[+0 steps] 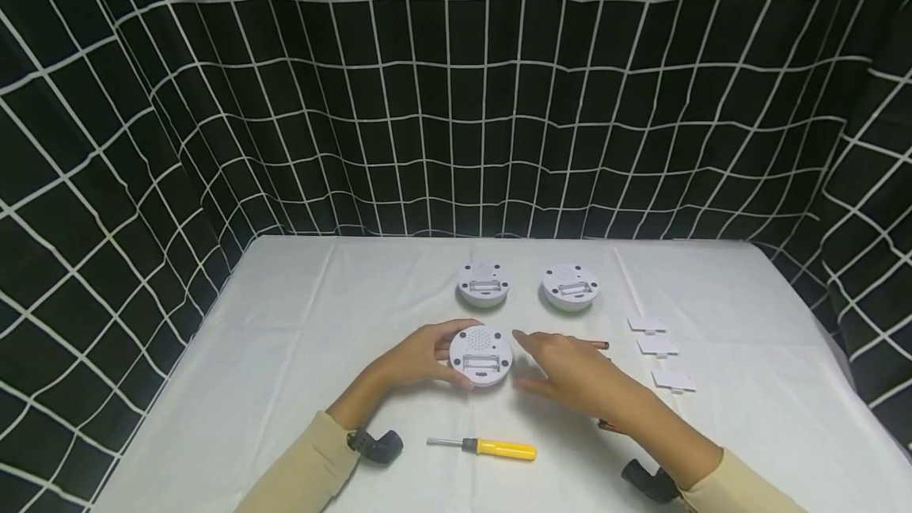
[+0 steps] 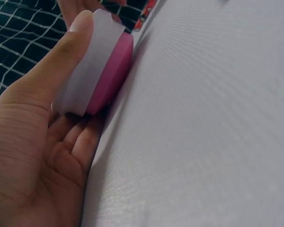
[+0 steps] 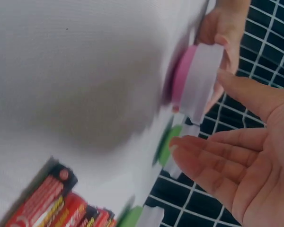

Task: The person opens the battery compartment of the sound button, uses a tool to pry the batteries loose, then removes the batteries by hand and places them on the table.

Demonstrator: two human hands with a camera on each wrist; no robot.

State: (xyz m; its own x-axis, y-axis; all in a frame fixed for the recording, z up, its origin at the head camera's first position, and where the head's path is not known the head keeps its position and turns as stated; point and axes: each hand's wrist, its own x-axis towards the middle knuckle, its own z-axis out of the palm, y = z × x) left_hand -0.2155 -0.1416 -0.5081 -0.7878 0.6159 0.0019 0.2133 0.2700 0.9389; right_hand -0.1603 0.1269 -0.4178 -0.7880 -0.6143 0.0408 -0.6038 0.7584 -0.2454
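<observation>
In the head view my left hand grips a round white battery device by its left edge, thumb near the front and fingers behind. Its uncovered battery compartment and speaker holes face up. The left wrist view shows the device's pink underside close over the cloth. To the right, my right hand is held with fingers extended and nothing in them; in the right wrist view its thumb is right at the device's white rim. Red-and-black batteries lie beneath the right hand, mostly hidden in the head view.
Two similar devices, one at the back middle and another to its right, show uncovered compartments. Several white battery covers, including one in front, lie at right. A yellow-handled screwdriver lies in front. Black netted cloth surrounds the table.
</observation>
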